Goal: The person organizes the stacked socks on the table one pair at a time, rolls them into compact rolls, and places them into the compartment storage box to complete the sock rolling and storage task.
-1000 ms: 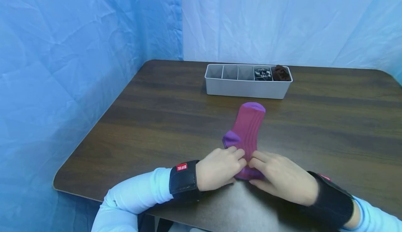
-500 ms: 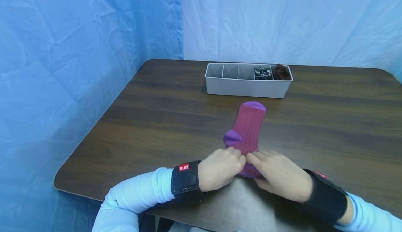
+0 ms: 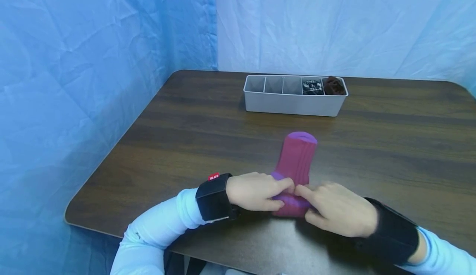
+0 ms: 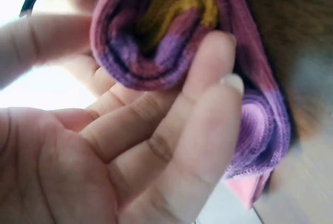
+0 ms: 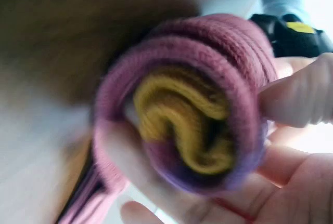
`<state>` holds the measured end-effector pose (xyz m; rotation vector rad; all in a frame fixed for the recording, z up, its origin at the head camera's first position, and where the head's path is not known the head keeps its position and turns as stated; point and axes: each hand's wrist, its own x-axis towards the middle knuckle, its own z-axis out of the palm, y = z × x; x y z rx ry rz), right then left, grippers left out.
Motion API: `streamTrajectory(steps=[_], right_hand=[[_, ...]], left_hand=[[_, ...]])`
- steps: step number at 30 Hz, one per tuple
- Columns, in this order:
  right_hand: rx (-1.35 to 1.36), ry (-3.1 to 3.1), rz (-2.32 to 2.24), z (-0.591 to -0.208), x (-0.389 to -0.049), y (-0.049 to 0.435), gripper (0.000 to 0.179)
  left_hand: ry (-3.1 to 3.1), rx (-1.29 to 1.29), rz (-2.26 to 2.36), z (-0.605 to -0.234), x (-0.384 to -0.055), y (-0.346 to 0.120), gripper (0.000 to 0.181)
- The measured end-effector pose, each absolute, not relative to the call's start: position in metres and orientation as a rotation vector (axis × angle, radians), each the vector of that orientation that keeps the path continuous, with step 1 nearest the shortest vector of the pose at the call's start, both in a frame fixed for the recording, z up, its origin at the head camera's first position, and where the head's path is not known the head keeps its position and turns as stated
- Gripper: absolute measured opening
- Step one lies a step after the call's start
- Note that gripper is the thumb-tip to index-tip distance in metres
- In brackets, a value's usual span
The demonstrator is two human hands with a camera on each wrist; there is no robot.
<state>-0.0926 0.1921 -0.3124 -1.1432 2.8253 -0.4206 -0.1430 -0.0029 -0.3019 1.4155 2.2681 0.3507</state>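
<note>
A pink sock (image 3: 297, 157) with purple toe and heel lies on the table, its near end rolled up. In both wrist views the roll (image 4: 171, 70) shows as a spiral with a mustard-yellow layer at its core. My left hand (image 3: 256, 191) grips the roll's left end between thumb and fingers. At the right end, my right hand (image 3: 338, 209) holds the same roll, thumb on one side and fingers on the other. The purple heel is partly hidden behind the left fingers.
Farther back on the dark wooden table (image 3: 178, 142) stands a grey divided box (image 3: 291, 103). Its right compartments hold a black-and-white rolled item (image 3: 312, 87) and a brown one (image 3: 334, 86). Blue sheeting (image 3: 334, 22) hangs behind and at left.
The near end of the sock has become a thicker roll, and its toe has come nearer to me. Both hands stay on it; the left hand has turned and its fingers have spread somewhat.
</note>
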Motion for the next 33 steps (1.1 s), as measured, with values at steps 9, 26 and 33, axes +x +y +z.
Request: streamTrajectory(steps=[9, 26, 33], right_hand=[[-1.328, 3.092, -0.369, -0.317, -0.096, 0.191, 0.032], [-1.375, 3.086, -0.318, -0.31, -0.091, 0.191, 0.036], [-1.382, 3.102, -0.253, -0.311, -0.093, 0.192, 0.039]], left_hand=[[2.391, 1.363, 0.285, -0.302, -0.149, -0.001, 0.012], [2.681, 1.769, 0.16, -0.305, -0.133, 0.002, 0.02], [2.697, 1.709, 0.05, -0.306, -0.132, 0.003, 0.045]])
